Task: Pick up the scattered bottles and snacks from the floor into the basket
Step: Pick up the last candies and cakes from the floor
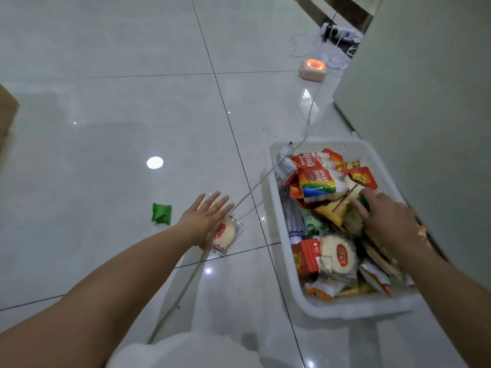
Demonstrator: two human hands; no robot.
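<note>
A white plastic basket [276, 235] sits on the floor at the right, heaped with snack packets and a clear bottle [292, 216]. My right hand [388, 219] reaches into it, fingers closed on a small green packet [363, 202] over the pile. My left hand [204, 221] is spread open, palm down, just above a round wrapped cake [225, 233] lying on the tiles left of the basket. A green snack packet [161, 213] lies on the floor farther left.
A thin cable [255, 184] runs across the floor from the far right, past the basket's corner and under my left hand. A pink device with an orange glow [313, 69] and a power strip [334, 31] sit far back. A wall [425, 102] rises right of the basket.
</note>
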